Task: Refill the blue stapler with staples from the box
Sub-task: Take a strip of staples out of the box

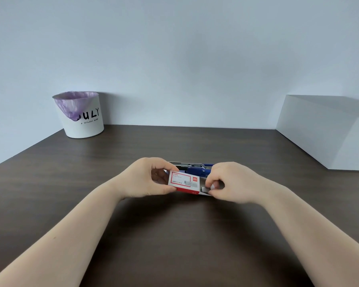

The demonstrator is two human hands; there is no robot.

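Staples, a grey metal strip (206, 189), were pinched by the right hand (229, 184) at the small red-and-white cardboard box (182, 182), gripped by the left hand (147, 179); blue plastic stapler (197, 169) lay open at 12 o'clock behind.

I see the box (183, 182) held above the table (174, 235) near its middle, my left hand (148, 179) at its left end and my right hand (229, 182) at its right end, fingers on a strip of staples (205, 189) at the box's open right side; the stapler (196, 168) lies on the table just behind the box and hands; a bin (83, 119) stands far back left against the wall (174, 59); a block (327, 131) sits far right
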